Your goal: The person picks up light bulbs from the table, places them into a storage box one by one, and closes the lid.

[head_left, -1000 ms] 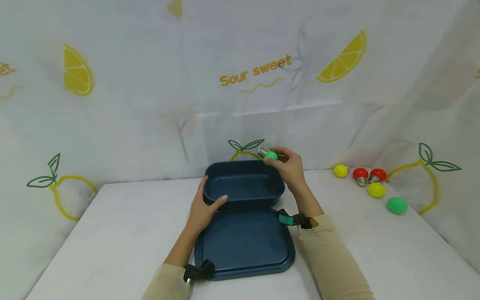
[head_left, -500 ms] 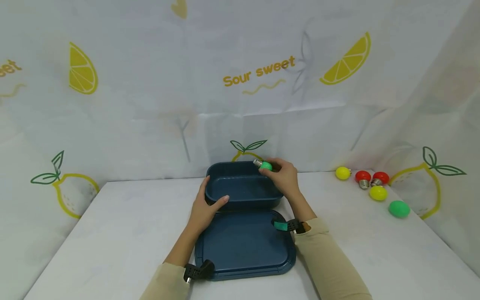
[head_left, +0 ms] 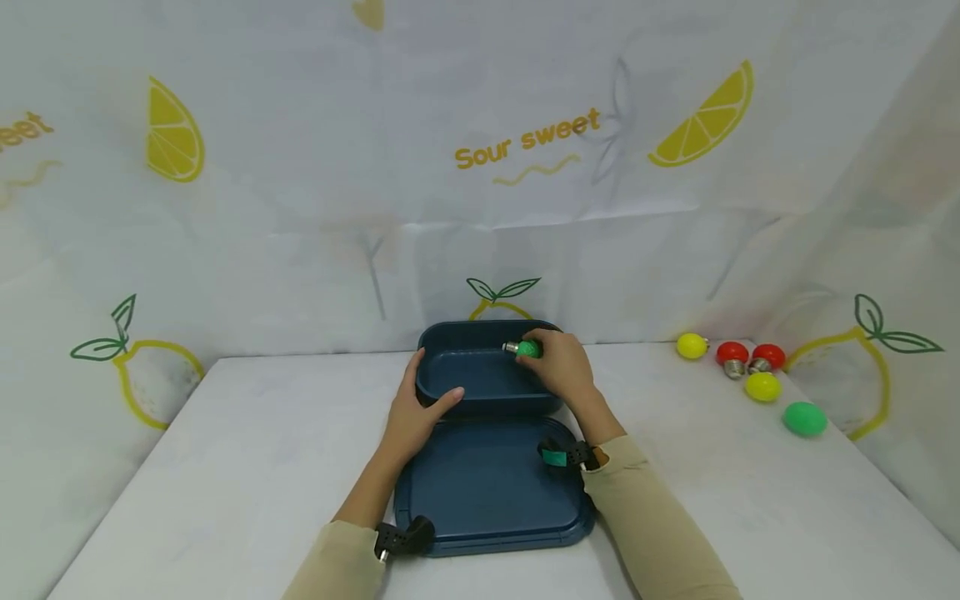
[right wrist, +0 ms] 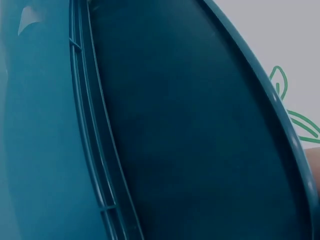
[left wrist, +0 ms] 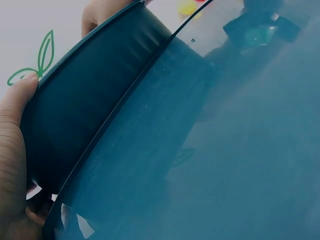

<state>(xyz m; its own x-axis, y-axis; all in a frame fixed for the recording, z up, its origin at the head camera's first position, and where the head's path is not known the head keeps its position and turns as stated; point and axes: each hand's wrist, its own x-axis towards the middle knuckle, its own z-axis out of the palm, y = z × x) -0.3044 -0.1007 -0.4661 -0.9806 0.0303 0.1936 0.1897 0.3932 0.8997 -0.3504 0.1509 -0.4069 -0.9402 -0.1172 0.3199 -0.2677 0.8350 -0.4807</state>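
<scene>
Here, green bulb point(head_left: 528, 348) in right hand point(head_left: 564, 363), left hand point(head_left: 412, 417) holding box point(head_left: 498, 405)

Box point(head_left: 491, 407) behind lid point(head_left: 495, 483), mid-counter point(head_left: 285, 475); bulb group at far right.
Left hand point(head_left: 414, 417) lies along the box's left end, right hand point(head_left: 564, 363) over its right side; held bulb point(head_left: 528, 348) is over the box interior, height relative to rim unclear. Backdrop point(head_left: 300, 275) rises behind. At right: rear-left bulb point(head_left: 691, 346), then paired bulbs point(head_left: 732, 352) side by side, middle bulb point(head_left: 762, 387) just before them, front bulb point(head_left: 805, 419) nearest and rightmost.
</scene>
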